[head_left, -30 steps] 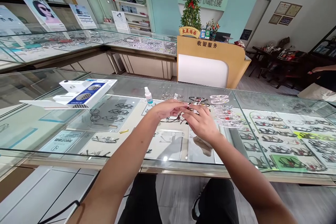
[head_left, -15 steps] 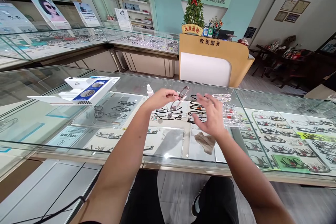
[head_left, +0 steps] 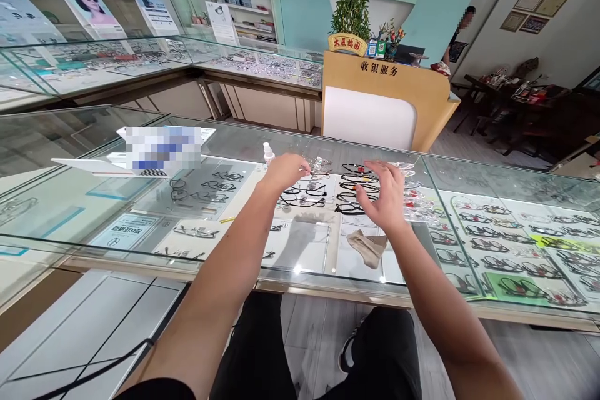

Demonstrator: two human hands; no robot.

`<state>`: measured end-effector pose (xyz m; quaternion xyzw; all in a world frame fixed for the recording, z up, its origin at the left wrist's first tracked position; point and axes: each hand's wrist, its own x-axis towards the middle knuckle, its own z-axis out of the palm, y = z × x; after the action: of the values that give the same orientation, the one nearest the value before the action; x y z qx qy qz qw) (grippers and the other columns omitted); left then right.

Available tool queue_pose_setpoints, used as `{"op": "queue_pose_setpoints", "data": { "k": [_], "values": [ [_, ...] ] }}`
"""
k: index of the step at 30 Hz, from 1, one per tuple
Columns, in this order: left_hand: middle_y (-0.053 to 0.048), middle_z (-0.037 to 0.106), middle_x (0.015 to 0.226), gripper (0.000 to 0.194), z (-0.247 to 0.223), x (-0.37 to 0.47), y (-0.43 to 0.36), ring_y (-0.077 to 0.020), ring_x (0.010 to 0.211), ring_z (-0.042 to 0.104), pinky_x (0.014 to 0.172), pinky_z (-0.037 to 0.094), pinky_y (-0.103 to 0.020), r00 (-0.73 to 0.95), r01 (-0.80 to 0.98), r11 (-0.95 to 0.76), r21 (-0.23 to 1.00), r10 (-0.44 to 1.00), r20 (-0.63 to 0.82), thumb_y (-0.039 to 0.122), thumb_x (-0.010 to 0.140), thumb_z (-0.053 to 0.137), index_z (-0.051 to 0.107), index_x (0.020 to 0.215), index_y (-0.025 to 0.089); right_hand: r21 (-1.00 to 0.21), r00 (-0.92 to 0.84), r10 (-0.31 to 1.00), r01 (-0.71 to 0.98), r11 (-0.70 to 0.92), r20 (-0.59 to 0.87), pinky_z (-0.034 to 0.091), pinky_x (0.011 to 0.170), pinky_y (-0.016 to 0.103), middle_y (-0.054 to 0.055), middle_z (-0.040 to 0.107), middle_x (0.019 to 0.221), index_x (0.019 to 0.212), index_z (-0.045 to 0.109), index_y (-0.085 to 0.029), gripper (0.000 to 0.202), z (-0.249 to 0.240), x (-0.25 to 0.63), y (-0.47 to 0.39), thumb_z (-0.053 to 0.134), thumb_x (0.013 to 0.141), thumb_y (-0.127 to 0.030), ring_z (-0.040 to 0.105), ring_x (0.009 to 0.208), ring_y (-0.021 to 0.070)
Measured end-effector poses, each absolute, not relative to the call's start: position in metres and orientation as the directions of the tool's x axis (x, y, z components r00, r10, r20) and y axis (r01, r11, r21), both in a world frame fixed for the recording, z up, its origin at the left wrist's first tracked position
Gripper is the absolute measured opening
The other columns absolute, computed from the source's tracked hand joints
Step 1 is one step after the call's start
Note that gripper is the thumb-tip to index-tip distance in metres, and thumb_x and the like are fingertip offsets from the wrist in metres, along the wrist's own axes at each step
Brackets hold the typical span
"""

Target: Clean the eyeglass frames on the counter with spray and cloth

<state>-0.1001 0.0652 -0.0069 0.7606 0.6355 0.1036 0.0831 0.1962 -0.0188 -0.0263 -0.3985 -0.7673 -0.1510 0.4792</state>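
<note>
My left hand (head_left: 287, 172) is closed in a pinch on the temple end of a thin-framed pair of eyeglasses (head_left: 320, 173), held low over the glass counter. Below it lie dark-framed eyeglasses (head_left: 302, 201) in a short column. My right hand (head_left: 385, 195) is open, fingers spread, above the right side of a column of black eyeglasses (head_left: 352, 207). Its fingertips hide part of those frames; whether they touch is unclear. Clear-framed eyeglasses (head_left: 417, 201) lie just right of that hand. A beige cloth (head_left: 368, 247) sits crumpled nearer me.
A white spray bottle (head_left: 268, 154) stands behind my left wrist. An open white box (head_left: 112, 165), partly blurred, is at the left. More eyeglasses fill the display case (head_left: 520, 250) on the right. Beyond the counter is a wooden cash desk (head_left: 337, 75); a person (head_left: 454, 44) stands by the doorway.
My left hand has lowered the eyeglasses from a raised, tilted pose to nearly flat near the counter. My right hand has shifted slightly right, still spread. A person has appeared at the doorway.
</note>
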Motion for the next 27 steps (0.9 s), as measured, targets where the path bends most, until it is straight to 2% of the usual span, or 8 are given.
{"op": "queue_pose_setpoints", "data": {
  "k": [4,10,18,23,27],
  "values": [
    [-0.005,0.085,0.125,0.025,-0.013,-0.098,0.072,-0.0283,0.116,0.075,0.080,0.048,-0.031,0.165,0.964,-0.164,0.211,0.986,0.013,0.032,0.097,0.068,0.089,0.109,0.029,-0.175,-0.212,0.487,0.754,0.633,0.847,0.050,0.111,0.058,0.012,0.077,0.133,0.146,0.058,-0.028,0.046,-0.027,0.197,-0.018,0.066,0.101,-0.035,0.066,0.129,0.0373],
    [-0.005,0.086,0.122,0.024,-0.015,-0.097,0.077,-0.0276,0.113,0.076,0.081,0.048,-0.029,0.145,0.968,-0.140,0.209,0.989,-0.011,0.032,0.093,0.070,0.090,0.106,0.031,-0.228,-0.202,0.528,0.736,0.638,0.825,0.048,0.111,0.058,0.013,0.075,0.134,0.149,0.059,-0.029,0.048,-0.027,0.196,-0.018,0.066,0.102,-0.035,0.063,0.130,0.0387],
    [-0.006,0.086,0.122,0.022,-0.014,-0.093,0.083,-0.0304,0.115,0.075,0.082,0.048,-0.031,0.123,0.969,-0.111,0.218,0.992,-0.041,0.031,0.091,0.072,0.090,0.103,0.030,-0.234,-0.186,0.523,0.737,0.634,0.832,0.049,0.107,0.055,0.012,0.078,0.128,0.142,0.061,-0.028,0.041,-0.026,0.193,-0.017,0.065,0.102,-0.036,0.066,0.124,0.0365],
    [-0.005,0.086,0.123,0.023,0.002,-0.098,0.067,-0.0285,0.112,0.075,0.079,0.048,-0.030,0.097,0.968,-0.093,0.235,0.995,-0.005,0.032,0.092,0.071,0.090,0.107,0.030,-0.229,-0.178,0.494,0.720,0.655,0.851,0.049,0.105,0.053,0.010,0.079,0.127,0.140,0.062,-0.027,0.039,-0.025,0.193,-0.018,0.066,0.102,-0.034,0.066,0.121,0.0351],
    [-0.004,0.087,0.111,0.019,0.023,-0.098,0.039,-0.0281,0.102,0.076,0.081,0.049,-0.032,0.083,0.968,-0.084,0.238,0.996,0.011,0.032,0.091,0.073,0.090,0.099,0.031,-0.251,-0.162,0.519,0.731,0.635,0.840,0.049,0.105,0.055,0.011,0.079,0.126,0.139,0.063,-0.028,0.038,-0.026,0.194,-0.018,0.067,0.101,-0.034,0.066,0.122,0.0364]
  ]
}}
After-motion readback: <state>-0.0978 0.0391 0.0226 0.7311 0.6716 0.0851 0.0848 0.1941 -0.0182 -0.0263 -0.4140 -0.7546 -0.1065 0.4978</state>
